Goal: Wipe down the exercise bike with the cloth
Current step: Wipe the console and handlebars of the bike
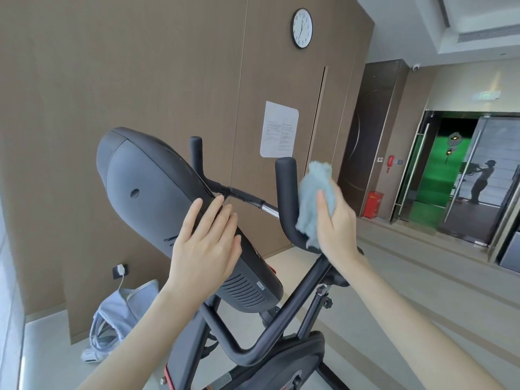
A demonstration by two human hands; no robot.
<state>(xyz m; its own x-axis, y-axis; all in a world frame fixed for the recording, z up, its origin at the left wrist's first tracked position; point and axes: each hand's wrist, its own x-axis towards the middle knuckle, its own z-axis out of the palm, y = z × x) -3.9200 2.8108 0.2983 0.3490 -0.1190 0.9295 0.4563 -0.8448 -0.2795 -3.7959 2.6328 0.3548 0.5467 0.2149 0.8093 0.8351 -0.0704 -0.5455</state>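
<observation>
Right hand (pixel 336 229) clamps the cloth (pixel 316 198) against the handlebar (pixel 287 198), centre frame.
Left hand (pixel 206 243), fingers spread flat, likely steadies the console (pixel 146 187).

Floor (pixel 422 291) under bike (pixel 281 358), bag (pixel 112 322)

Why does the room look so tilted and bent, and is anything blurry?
Head view: the wide-angle lens bows the wall panels and tilts the clock; the blue cloth in the right hand looks slightly soft-edged; the glass doors carry green glare and a reflection; the left hand is sharp.
</observation>
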